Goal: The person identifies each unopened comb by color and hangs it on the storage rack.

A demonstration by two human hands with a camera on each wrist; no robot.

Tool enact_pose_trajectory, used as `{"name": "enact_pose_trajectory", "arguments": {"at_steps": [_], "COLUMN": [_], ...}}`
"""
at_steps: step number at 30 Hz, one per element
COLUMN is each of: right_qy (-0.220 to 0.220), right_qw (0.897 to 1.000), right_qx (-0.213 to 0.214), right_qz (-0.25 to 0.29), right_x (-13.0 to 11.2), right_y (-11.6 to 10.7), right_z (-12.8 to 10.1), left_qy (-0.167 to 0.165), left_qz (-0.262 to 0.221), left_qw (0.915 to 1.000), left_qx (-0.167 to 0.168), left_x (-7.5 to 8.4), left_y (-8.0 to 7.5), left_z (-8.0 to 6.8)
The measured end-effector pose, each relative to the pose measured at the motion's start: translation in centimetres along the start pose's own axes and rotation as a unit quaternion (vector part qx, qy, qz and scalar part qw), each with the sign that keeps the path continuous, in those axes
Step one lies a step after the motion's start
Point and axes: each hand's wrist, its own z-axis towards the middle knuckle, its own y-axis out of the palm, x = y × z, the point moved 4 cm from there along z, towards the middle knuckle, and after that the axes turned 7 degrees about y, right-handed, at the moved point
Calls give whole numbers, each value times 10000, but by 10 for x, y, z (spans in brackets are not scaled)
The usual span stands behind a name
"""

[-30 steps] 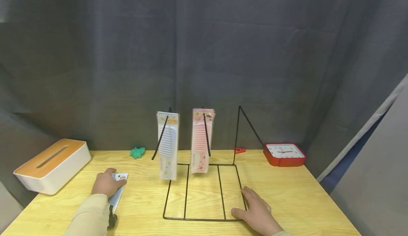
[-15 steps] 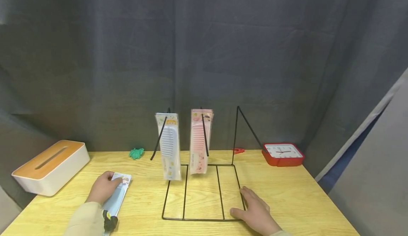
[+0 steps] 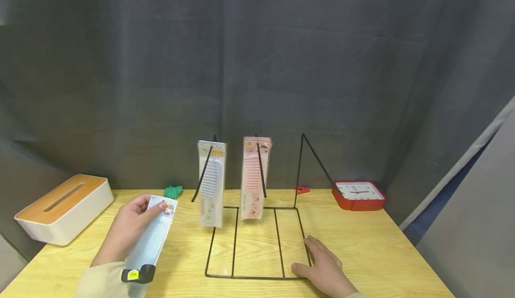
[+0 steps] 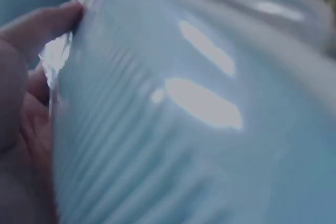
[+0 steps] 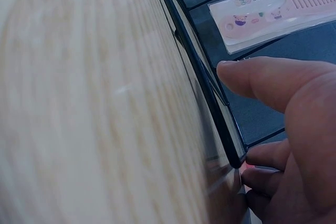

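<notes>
My left hand (image 3: 125, 228) pinches a light-blue comb in a clear printed packet (image 3: 152, 237) near its top, thumb in front. Raised over the table at left, the packet slants down past the wrist; its blue teeth fill the left wrist view. A black wire rack (image 3: 257, 278) stands mid-table with three slanting prongs. Another packaged blue comb (image 3: 213, 186) hangs on the left prong, and packaged pink combs (image 3: 250, 186) hang on the middle one. The right prong is bare. My right hand (image 3: 323, 269) rests at the rack's right front corner, fingers relaxed by the wire.
A white tissue box with a wooden lid (image 3: 64, 208) stands at the far left. Green string (image 3: 173, 192) lies at the back, left of the rack. A red clip (image 3: 302, 190) and a red square clock (image 3: 359, 195) are at the back right. Dark curtain (image 3: 257, 65) hangs behind.
My left hand has picked up the packaged blue comb from the table and lifted it, slightly forward and right. My right hand has stayed at the rack.
</notes>
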Motion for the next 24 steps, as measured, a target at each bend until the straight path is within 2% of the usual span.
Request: {"name": "enact_pose_trajectory", "arguments": {"at_steps": [3,7,10,14,17,19,22,24], "right_qy": [-15,-13,1,-90,-177,-192,-163,-154], "right_qw": [10000,10000,10000,9999,9997,9996,9997,9998], "right_qx": [-17,-24,-7,51,111,133,115,105], "right_qz": [5,-28,-60,-61,-95,-131,-109,-111], "right_x": [-1,-1,0,-1,-1,-1,0,0], "right_y": [0,0,-1,-2,-2,-2,-2,-2], "right_z": [0,1,1,0,-1,-1,-2,-3], "left_qy": [351,887,1462,2391,2967,3223,3433,3508], "left_qz": [-647,-1365,-1632,-1720,-1707,-1755,-2003,-2120], "left_qw": [9973,9859,9726,9486,9317,9232,9119,9073], "left_qx": [-65,-377,-777,-1159,-1212,-1142,-1028,-938], "left_x": [23,50,69,94,111,120,129,135], "left_y": [6,16,24,34,42,46,53,59], "left_z": [-14,-29,-38,-53,-63,-68,-73,-75]}}
